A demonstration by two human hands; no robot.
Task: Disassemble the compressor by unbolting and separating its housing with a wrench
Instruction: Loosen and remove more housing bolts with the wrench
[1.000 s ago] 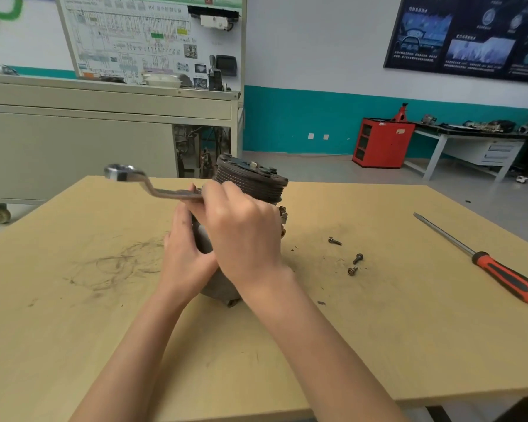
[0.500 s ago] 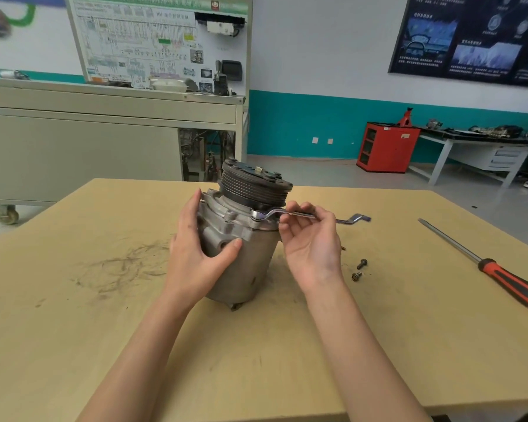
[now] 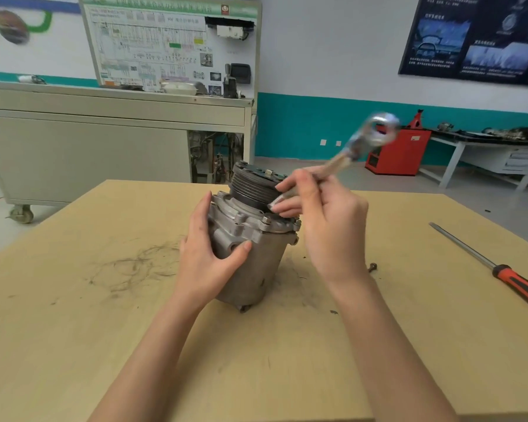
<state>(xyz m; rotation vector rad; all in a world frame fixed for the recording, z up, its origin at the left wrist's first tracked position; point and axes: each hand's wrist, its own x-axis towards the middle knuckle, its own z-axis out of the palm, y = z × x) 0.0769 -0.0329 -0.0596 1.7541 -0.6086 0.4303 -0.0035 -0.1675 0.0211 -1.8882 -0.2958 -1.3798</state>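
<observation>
Metal compressor (image 3: 250, 254) between left hand (image 3: 205, 257) and right hand (image 3: 326, 226)

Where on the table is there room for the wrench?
The table is bare left of the compressor, around the scribble marks, and along its near edge. Another lies between the bolt and the screwdriver. Crowded: around the compressor, held by the left hand, with the right hand and wrench above.

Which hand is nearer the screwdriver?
Right. The right hand, holding the wrench, is just right of the compressor, toward the screwdriver; the left hand grips the compressor's left side, farther off.
</observation>
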